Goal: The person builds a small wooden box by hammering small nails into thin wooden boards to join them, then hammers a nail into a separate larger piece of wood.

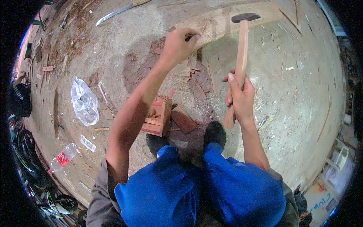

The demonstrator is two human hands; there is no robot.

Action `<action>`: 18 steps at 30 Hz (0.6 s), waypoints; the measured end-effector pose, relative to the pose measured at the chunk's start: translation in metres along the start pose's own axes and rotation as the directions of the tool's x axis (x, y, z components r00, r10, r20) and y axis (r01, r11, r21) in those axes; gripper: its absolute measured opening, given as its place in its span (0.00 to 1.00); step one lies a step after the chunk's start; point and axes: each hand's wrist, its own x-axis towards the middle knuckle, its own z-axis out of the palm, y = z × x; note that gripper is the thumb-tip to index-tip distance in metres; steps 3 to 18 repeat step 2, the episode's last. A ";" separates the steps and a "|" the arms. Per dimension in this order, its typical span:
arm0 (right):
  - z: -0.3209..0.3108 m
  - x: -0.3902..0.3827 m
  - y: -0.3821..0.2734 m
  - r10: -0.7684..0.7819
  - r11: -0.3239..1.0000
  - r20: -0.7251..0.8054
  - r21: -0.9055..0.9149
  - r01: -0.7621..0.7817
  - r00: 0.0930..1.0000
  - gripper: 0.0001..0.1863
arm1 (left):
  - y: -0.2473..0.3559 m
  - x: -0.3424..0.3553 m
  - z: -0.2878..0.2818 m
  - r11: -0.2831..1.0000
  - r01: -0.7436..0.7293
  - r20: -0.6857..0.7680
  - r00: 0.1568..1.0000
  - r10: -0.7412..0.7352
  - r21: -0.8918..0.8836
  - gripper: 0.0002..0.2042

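Observation:
My right hand (241, 94) is wrapped round the lower part of a hammer's pale wooden handle. The hammer (242, 56) points away from me, its dark metal head (245, 17) over the far right part of a light wooden plank (223, 26). My left hand (179, 44) is closed in a pinch at the plank's near left end. Whatever lies between its fingertips is too small to make out. Below my left forearm, a small wooden box (160, 117) with reddish pieces inside stands by my foot, partly hidden by the arm. Beside it lies a dark brown wood piece (184, 119).
Wood scraps (200, 89) litter the dusty floor. A long blade (117, 14) lies at the far left. Nearer on the left are a clear plastic bag (84, 101) and a plastic bottle (64, 157). Bicycle parts (28, 151) line the left edge.

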 end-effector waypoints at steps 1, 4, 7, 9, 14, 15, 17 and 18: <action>-0.001 0.000 0.006 0.005 1.000 0.026 -0.001 -0.005 1.000 0.17 | -0.011 0.009 -0.003 0.990 -0.089 -0.005 0.996 0.090 0.112 0.11; -0.003 0.000 0.012 0.013 1.000 0.046 -0.005 -0.013 0.999 0.19 | -0.019 0.017 -0.004 0.960 -0.176 0.005 0.984 0.179 0.218 0.12; -0.003 0.000 0.012 0.013 1.000 0.046 -0.005 -0.013 0.999 0.19 | -0.019 0.017 -0.004 0.960 -0.176 0.005 0.984 0.179 0.218 0.12; -0.003 0.000 0.012 0.013 1.000 0.046 -0.005 -0.013 0.999 0.19 | -0.019 0.017 -0.004 0.960 -0.176 0.005 0.984 0.179 0.218 0.12; -0.003 0.000 0.012 0.013 1.000 0.046 -0.005 -0.013 0.999 0.19 | -0.019 0.017 -0.004 0.960 -0.176 0.005 0.984 0.179 0.218 0.12; -0.003 0.000 0.012 0.013 1.000 0.046 -0.005 -0.013 0.999 0.19 | -0.019 0.017 -0.004 0.960 -0.176 0.005 0.984 0.179 0.218 0.12; -0.003 0.000 0.012 0.013 1.000 0.046 -0.005 -0.013 0.999 0.19 | -0.019 0.017 -0.004 0.960 -0.176 0.005 0.984 0.179 0.218 0.12; -0.003 0.000 0.012 0.013 1.000 0.046 -0.005 -0.013 0.999 0.19 | -0.019 0.017 -0.004 0.960 -0.176 0.005 0.984 0.179 0.218 0.12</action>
